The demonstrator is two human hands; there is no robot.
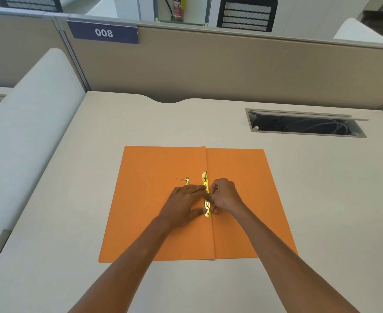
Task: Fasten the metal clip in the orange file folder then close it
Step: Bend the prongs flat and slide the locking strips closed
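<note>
The orange file folder point(238, 177) lies open and flat on the desk, its spine fold running down the middle. A gold metal clip bar point(205, 180) lies along the spine. My left hand point(185, 204) rests flat on the left flap with its fingertips and thumb pressing the bar. My right hand point(223, 195) is curled beside the bar on the right, its fingertips pinching a thin prong of the clip. A second short gold metal piece point(187, 180) lies on the left flap, mostly hidden under my left hand.
The beige desk point(73, 199) reaches to a tan partition at the back. An open cable tray slot point(306, 125) sits at the back right of the desk. A white padded divider point(27, 132) runs along the left side.
</note>
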